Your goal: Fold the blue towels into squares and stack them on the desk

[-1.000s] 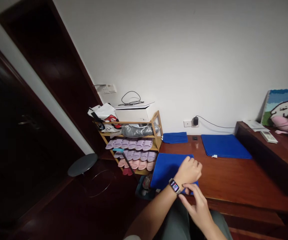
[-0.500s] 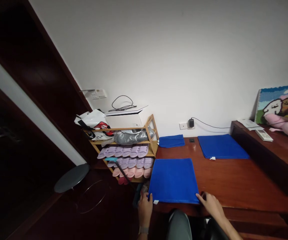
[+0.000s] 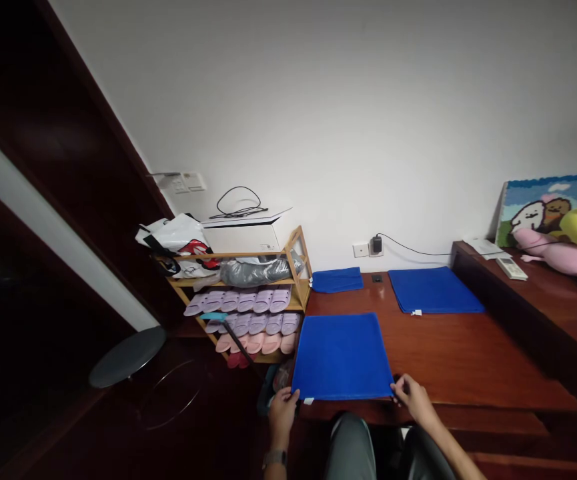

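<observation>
A square blue cloth lies flat at the front left of the brown wooden table, a small white tag at its near left corner. My left hand pinches that near left corner. At the near right corner, my right hand has the cloth's edge between thumb and fingers. Farther back, a narrow folded blue cloth rests by the wall, and another blue cloth, also tagged, lies to its right.
A shoe rack with purple and pink slippers stands left of the table, a white box on top. Beyond it is a round stool. A raised shelf at right holds a remote and plush toys.
The view has shifted slightly, moving the scene left. My right hand's fingers have closed on the cloth's near right corner. The cloth lies much as before.
</observation>
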{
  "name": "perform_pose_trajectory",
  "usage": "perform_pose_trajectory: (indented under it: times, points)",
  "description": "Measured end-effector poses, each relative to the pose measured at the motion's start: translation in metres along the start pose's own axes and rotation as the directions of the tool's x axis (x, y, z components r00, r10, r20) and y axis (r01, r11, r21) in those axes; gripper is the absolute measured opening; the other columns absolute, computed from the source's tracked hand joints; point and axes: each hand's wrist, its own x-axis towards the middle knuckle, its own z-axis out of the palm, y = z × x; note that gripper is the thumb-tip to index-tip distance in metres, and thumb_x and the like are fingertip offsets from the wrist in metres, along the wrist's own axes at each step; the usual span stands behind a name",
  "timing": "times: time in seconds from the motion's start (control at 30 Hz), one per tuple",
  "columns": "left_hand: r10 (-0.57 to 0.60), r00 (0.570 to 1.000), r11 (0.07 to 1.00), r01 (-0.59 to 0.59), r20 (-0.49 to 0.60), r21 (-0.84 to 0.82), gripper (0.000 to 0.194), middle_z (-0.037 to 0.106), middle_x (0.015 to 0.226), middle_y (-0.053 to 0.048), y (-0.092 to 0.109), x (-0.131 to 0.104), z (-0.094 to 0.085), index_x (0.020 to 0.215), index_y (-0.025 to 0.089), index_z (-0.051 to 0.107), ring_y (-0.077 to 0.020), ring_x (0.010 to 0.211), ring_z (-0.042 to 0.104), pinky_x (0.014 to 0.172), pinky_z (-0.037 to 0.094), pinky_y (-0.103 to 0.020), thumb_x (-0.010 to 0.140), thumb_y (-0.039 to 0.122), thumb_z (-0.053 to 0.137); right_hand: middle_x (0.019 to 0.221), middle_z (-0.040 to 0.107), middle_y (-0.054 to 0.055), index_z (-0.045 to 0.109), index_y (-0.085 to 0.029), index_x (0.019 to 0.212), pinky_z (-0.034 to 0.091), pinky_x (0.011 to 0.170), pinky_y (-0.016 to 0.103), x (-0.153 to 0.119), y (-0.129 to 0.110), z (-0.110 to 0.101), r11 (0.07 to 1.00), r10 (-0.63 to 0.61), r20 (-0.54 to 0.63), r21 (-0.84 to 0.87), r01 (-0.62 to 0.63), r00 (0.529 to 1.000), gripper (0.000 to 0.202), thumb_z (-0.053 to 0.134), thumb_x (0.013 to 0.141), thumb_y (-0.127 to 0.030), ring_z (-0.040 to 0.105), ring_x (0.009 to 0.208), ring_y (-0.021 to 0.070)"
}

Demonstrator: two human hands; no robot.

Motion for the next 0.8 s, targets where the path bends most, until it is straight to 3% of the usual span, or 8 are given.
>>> perform_pose_trajectory:
  times: [0.13, 0.23, 0.37, 0.47, 0.57, 0.8]
  points:
    - [-0.029, 0.996, 0.972, 0.048, 0.086, -0.228, 0.040, 0.076, 0.073, -0.009, 0.001, -0.004, 0.001, 0.075, 0.018, 0.068, -0.0286, 0.071, 0.077, 0.066, 0.063, -0.038, 0.068, 0.057, 0.076, 0.056, 0.064, 0.000, 0.055, -0.027, 0.076, 0.048, 0.061, 0.033, -0.002, 0.000, 0.007, 0.980, 0.041, -0.038, 0.197, -0.033, 0.998, 0.056, 0.065, 0.063, -0.080, 0.061, 0.054, 0.0199]
    - [-0.036, 0.992, 0.934, 0.077, 0.124, -0.350, 0.041, 0.074, 0.067, -0.007, 0.004, -0.006, -0.002, 0.075, 0.018, 0.067, -0.0278, 0.066, 0.077, 0.067, 0.065, -0.040, 0.066, 0.055, 0.082, 0.057, 0.061, -0.001, 0.061, -0.024, 0.079, 0.048, 0.060, 0.032, -0.004, -0.003, 0.005, 0.964, 0.042, -0.030, 0.262, -0.033, 0.999, 0.063, 0.066, 0.059, -0.084, 0.060, 0.055, 0.0188]
    - [-0.053, 0.988, 0.874, 0.116, 0.145, -0.472, 0.033, 0.076, 0.076, -0.007, 0.013, -0.009, -0.011, 0.084, 0.016, 0.071, -0.0249, 0.075, 0.079, 0.078, 0.067, -0.038, 0.068, 0.038, 0.089, 0.062, 0.063, 0.000, 0.070, -0.021, 0.088, 0.049, 0.062, 0.033, -0.008, -0.007, -0.002, 0.963, 0.034, -0.022, 0.267, -0.027, 0.999, 0.071, 0.063, 0.063, -0.087, 0.059, 0.059, 0.0186]
    - [-0.136, 0.961, 0.773, 0.254, 0.239, -0.581, 0.022, 0.079, 0.085, -0.008, 0.017, -0.017, -0.018, 0.087, 0.016, 0.075, -0.0236, 0.082, 0.080, 0.086, 0.066, -0.036, 0.070, 0.019, 0.089, 0.066, 0.066, 0.002, 0.075, -0.020, 0.092, 0.049, 0.066, 0.033, -0.014, -0.008, -0.007, 0.973, 0.023, -0.025, 0.228, -0.016, 0.999, 0.073, 0.061, 0.066, -0.087, 0.061, 0.064, 0.0194]
    - [-0.190, 0.925, 0.716, 0.359, 0.329, -0.599, 0.014, 0.080, 0.085, -0.009, 0.016, -0.028, -0.025, 0.081, 0.016, 0.077, -0.0254, 0.085, 0.080, 0.087, 0.066, -0.035, 0.070, 0.012, 0.086, 0.066, 0.065, 0.002, 0.077, -0.019, 0.093, 0.048, 0.065, 0.034, -0.022, -0.012, -0.010, 0.975, 0.039, -0.011, 0.220, -0.036, 0.999, 0.079, 0.059, 0.063, -0.090, 0.060, 0.063, 0.0198]
    - [-0.213, 0.916, 0.761, 0.373, 0.339, -0.530, 0.014, 0.079, 0.078, -0.009, 0.023, -0.039, -0.040, 0.076, 0.020, 0.075, -0.0296, 0.085, 0.081, 0.082, 0.068, -0.038, 0.071, 0.020, 0.088, 0.064, 0.062, 0.003, 0.075, -0.018, 0.076, 0.049, 0.069, 0.036, -0.041, -0.038, -0.023, 0.970, 0.000, 0.065, 0.242, -0.016, 0.998, 0.074, 0.064, 0.061, -0.091, 0.057, 0.065, 0.0197]
